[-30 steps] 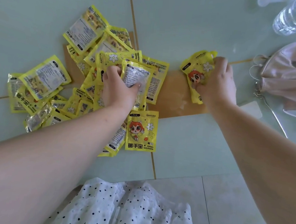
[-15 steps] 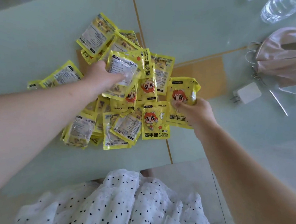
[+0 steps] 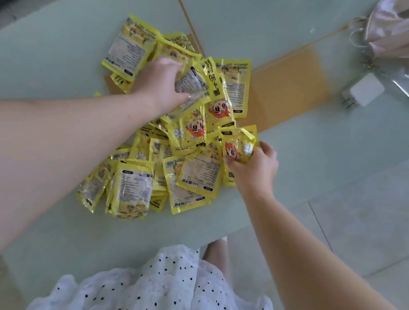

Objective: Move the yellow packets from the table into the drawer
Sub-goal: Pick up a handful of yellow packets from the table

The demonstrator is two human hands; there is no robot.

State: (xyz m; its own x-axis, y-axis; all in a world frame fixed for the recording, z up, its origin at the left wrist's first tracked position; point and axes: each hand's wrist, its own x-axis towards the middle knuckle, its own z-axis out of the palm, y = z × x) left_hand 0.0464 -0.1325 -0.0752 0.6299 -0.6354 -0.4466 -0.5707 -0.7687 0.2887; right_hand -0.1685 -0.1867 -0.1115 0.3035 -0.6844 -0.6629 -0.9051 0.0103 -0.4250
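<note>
Dozens of yellow hand-warmer packets point(image 3: 175, 136) lie heaped mid-tabletop point(image 3: 59, 38), glossy, crinkled, overlapping. The left hand point(image 3: 159, 82) grips a packet at the heap's far side; the right hand point(image 3: 254, 165) pinches a scrunched one at its right edge — both sit on the heap. No drawer in view.

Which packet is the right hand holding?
The crumpled cartoon-face packet at the pile's right edge, pinched by the right hand. The others lie on the table or under the left hand.
</note>
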